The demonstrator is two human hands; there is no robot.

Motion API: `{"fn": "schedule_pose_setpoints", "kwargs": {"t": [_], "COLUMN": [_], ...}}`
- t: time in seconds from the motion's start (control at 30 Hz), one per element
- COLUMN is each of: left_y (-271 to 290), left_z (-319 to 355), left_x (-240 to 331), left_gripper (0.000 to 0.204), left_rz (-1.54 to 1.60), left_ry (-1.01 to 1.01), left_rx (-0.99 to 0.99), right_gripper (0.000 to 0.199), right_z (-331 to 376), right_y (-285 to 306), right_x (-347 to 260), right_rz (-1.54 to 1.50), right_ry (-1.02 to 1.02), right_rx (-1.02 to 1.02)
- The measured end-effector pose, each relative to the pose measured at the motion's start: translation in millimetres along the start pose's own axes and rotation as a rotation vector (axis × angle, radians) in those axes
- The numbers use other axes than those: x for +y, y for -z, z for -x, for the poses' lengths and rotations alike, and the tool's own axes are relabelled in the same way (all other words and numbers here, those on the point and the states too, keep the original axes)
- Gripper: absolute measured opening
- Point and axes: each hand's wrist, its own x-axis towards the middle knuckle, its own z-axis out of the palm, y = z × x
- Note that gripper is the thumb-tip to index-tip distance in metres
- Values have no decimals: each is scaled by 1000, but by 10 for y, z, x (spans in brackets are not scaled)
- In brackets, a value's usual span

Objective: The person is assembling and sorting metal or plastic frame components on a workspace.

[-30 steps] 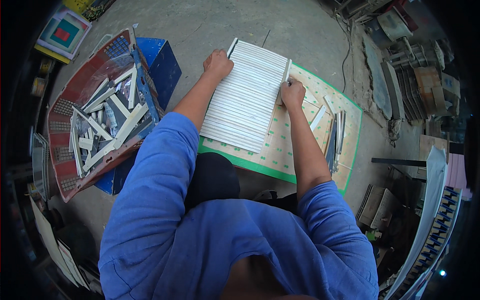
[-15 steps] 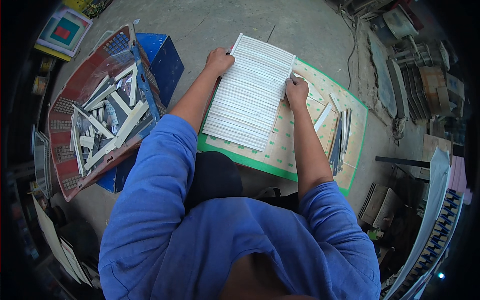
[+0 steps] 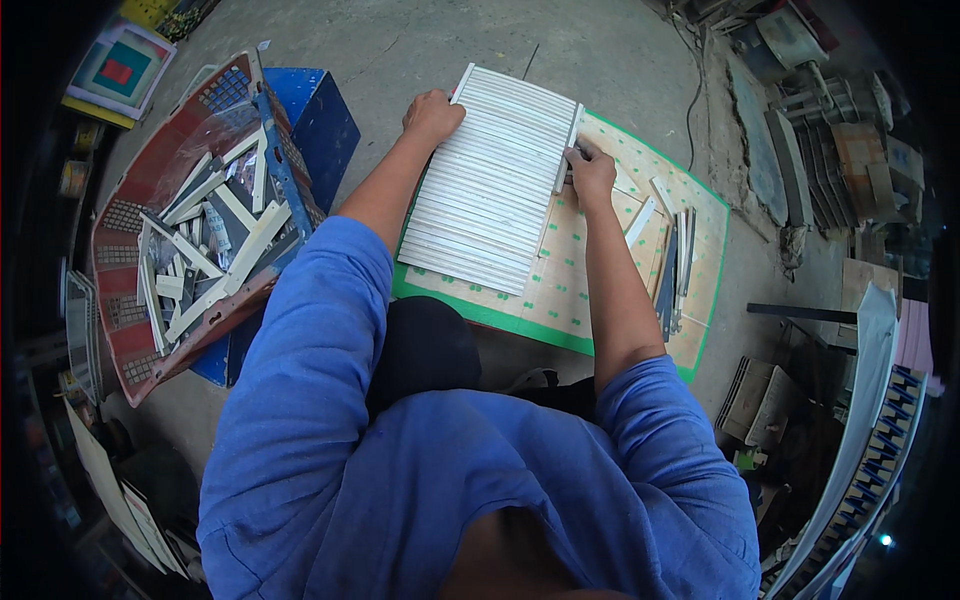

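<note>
A panel of many thin white slats (image 3: 490,180), laid side by side, rests on a pale board with a green border (image 3: 570,265). My left hand (image 3: 435,117) is closed at the panel's far left corner, its fingers curled against the edge; the fingertips are partly hidden. Along the far part of the panel's right edge lies a short white strip (image 3: 568,150), set across the slat ends. My right hand (image 3: 592,175) pinches this strip between thumb and fingers.
Loose white and dark strips (image 3: 677,265) lie on the board's right side. At the left, a tilted red crate (image 3: 115,255) full of strips leans on a blue box (image 3: 335,125). A cable (image 3: 692,110) crosses the floor; shelving and clutter line both sides.
My right hand has shifted its grip slightly on the strip at the panel's right edge. My left hand stays at the far left corner. The whole view has moved slightly.
</note>
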Motion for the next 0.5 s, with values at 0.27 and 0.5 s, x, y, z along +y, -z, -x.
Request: {"fn": "schedule_pose_setpoints", "kwargs": {"t": [0.27,0.5], "left_y": [-7,116], "left_z": [-44,-147], "left_x": [-61,-276], "left_gripper": [38,32], "left_rz": [5,175], "left_ry": [61,115], "left_rx": [11,177], "right_gripper": [35,41], "right_z": [97,495], "right_y": [141,717], "right_x": [20,374], "right_rz": [258,-11], "right_ry": [119,62], "right_rx": [153,391]}}
